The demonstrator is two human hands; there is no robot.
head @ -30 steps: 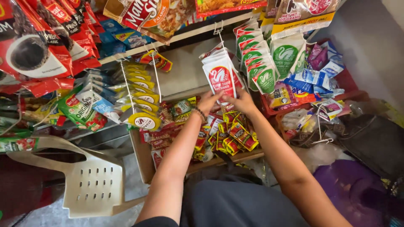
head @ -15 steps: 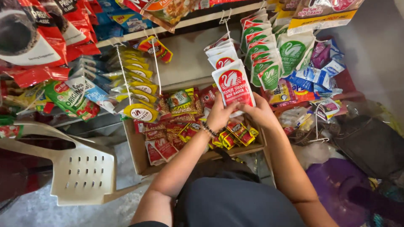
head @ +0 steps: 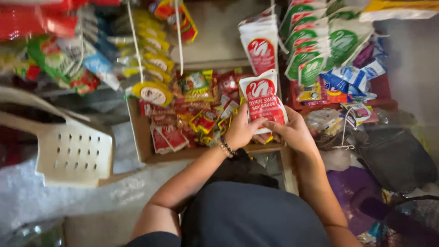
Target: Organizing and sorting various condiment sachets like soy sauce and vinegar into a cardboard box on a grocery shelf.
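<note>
Glossy flat sachet [head: 264, 101] (both hands [head: 270, 130])

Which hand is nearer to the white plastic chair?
Left. The left hand holds the white-and-red sachet on the side facing the white plastic chair; the right hand grips its far side.

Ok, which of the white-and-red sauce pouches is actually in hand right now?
The lower white pouch with the red oval, gripped between the left hand and right hand over the cardboard box. The other white-and-red pouches hang untouched above.
</note>
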